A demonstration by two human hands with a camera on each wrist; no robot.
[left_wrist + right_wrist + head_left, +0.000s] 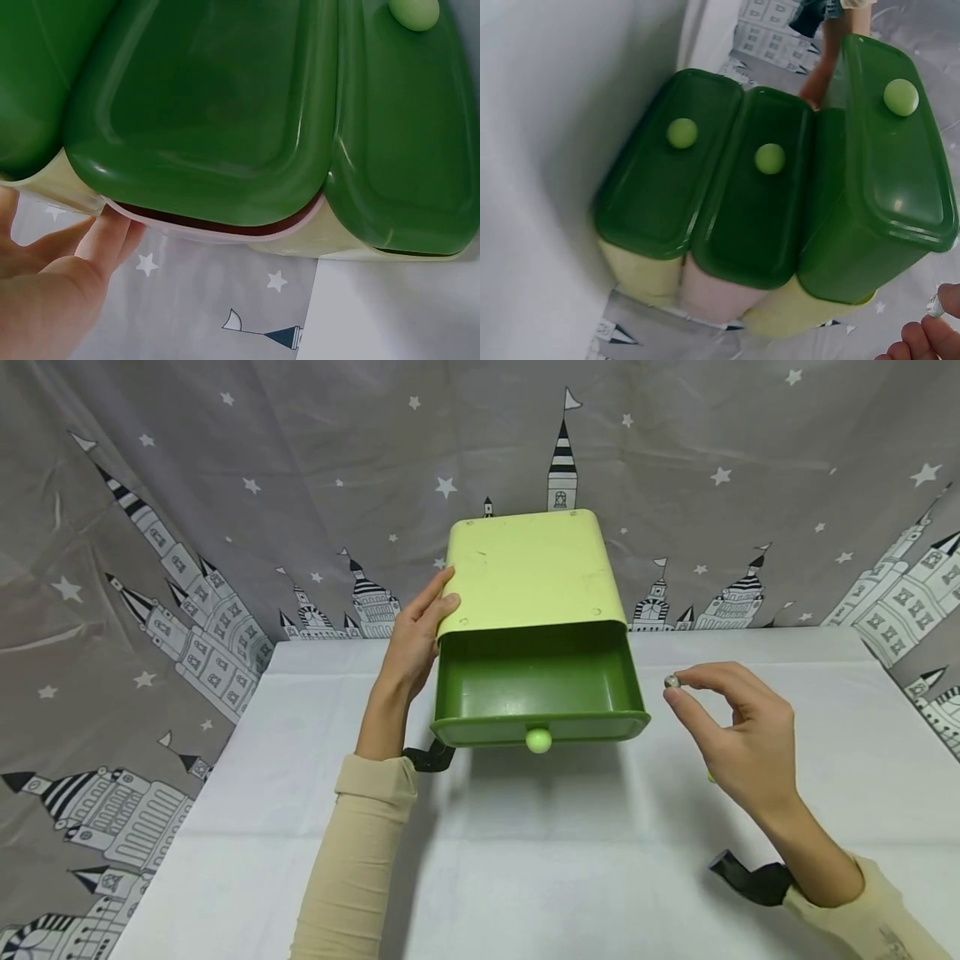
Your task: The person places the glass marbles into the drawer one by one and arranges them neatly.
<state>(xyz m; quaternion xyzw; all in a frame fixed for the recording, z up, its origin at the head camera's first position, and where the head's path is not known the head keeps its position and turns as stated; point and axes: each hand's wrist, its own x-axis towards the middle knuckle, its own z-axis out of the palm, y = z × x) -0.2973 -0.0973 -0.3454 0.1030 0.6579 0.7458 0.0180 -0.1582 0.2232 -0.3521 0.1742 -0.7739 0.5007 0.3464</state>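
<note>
A small chest of drawers (532, 568) with a pale yellow top stands upright, its three green drawers stacked. The top drawer (540, 727) is pulled out, showing its green inside; the two lower drawers, seen in the right wrist view, are closed. My left hand (412, 639) rests against the chest's upper left side, fingers fairly straight. To the right of the pulled-out drawer, apart from it, my right hand (742, 735) pinches a small shiny bead-like ball (672, 681) between thumb and forefinger. In the right wrist view the ball (934, 305) looks clear and glassy.
A white cloth (540, 877) covers the table. Behind it hangs a grey curtain (337, 460) printed with castles and stars. A small yellow-green thing (711, 777) shows beside the right hand, mostly hidden. Black camera mounts (750, 878) stick out from both wrists.
</note>
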